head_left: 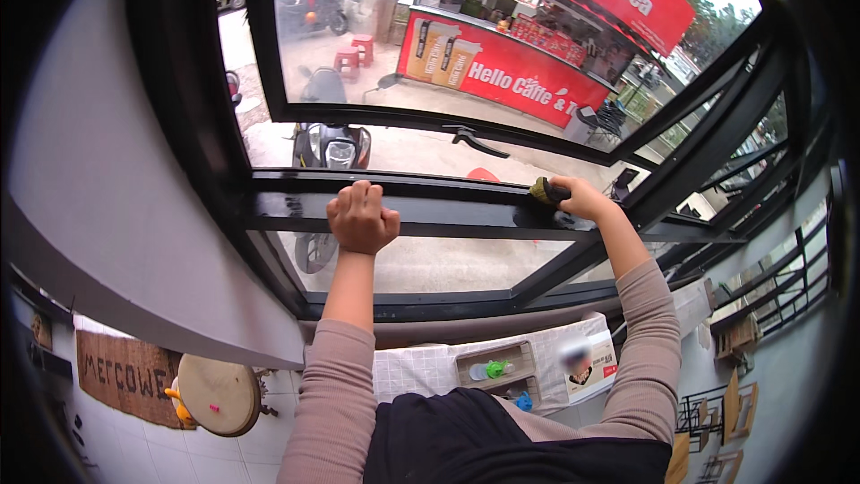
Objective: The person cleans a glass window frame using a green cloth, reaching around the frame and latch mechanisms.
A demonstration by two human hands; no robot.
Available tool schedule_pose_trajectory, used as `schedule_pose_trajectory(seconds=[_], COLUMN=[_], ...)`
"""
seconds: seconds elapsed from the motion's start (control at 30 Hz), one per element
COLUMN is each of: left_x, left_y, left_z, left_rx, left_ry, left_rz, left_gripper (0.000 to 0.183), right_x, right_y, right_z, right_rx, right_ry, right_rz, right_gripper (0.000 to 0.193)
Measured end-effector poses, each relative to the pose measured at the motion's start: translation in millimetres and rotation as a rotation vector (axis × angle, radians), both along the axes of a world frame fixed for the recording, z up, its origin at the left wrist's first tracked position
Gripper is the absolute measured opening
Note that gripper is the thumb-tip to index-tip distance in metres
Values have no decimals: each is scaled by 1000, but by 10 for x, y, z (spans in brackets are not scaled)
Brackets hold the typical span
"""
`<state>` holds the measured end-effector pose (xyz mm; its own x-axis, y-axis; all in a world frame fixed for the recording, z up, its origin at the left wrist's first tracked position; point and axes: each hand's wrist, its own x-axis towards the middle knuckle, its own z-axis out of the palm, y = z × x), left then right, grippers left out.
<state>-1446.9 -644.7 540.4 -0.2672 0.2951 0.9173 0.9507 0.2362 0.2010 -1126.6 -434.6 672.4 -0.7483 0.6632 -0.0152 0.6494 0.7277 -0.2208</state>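
My right hand (580, 200) is closed around a small scrub brush (541, 190) with a dark body and yellow-green bristles. The bristles rest at the right part of the black window frame (448, 213), along its horizontal rail. Dark, wet-looking patches show on the rail beneath the brush and near the left end. My left hand (363, 218) grips the rail left of centre, its fingers curled over the edge; the fingertips are hidden. Above the rail, the glass sash (376, 115) is tilted outward, with a black handle (475, 140) on its lower edge.
Below the window, a table with a white checked cloth (403, 372) bears a tray (457, 366) and a white box (605, 354). A round stool (218, 394) and brown doormat (125, 376) lie lower left. Outside stand a motorcycle (339, 151) and a red stall (520, 81).
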Motion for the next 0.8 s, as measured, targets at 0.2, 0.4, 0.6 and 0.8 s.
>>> schedule_pose_trajectory(seconds=[0.2, 0.4, 0.6, 0.8], left_x=[104, 125, 149, 154], left_y=[1, 3, 59, 41], left_z=[47, 64, 101, 50], left_rx=[-53, -71, -114, -181], left_ry=[9, 45, 76, 20], left_rz=[-20, 1, 13, 41], left_gripper=[23, 37, 48, 49], right_x=[1226, 2133, 2404, 2478], right_y=[385, 500, 654, 913], right_z=[-361, -745, -398, 1947], right_rx=[277, 973, 1037, 1502], right_ry=[120, -100, -235, -147], right_rz=[-435, -389, -261, -394], right_gripper=[48, 26, 13, 23])
